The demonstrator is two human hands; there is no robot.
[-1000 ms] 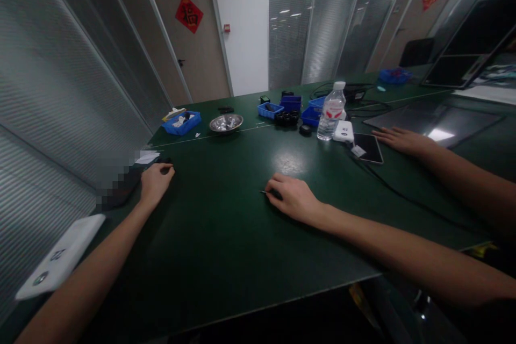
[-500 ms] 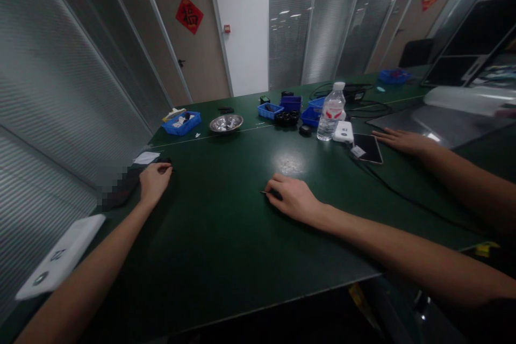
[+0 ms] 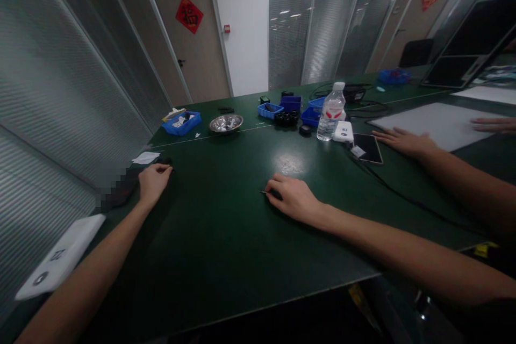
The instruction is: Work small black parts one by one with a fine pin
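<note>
My left hand (image 3: 152, 183) rests at the left side of the green table (image 3: 226, 236), thumb and fingertips pinched together. What they hold, if anything, is too small and dark to name. Just beyond those fingertips lies a small black object (image 3: 164, 160). Nearer the middle, my right hand (image 3: 293, 197) lies on its side with the fingers curled closed. A thin metal tip (image 3: 263, 192) sticks out to the left of its fingertips; the rest of this slim tool is hidden in the hand.
A blue tray (image 3: 182, 124) and a metal bowl (image 3: 226, 130) stand at the back left. A water bottle (image 3: 331, 117), a white device (image 3: 343, 131) and a phone (image 3: 367, 149) are right of centre. Another person's hands (image 3: 405, 142) touch a white sheet (image 3: 437, 121) at the right.
The white sheet at the right has come down flat on the table, with the other person's second hand on it. My left hand has shifted very slightly; my right hand stays put.
</note>
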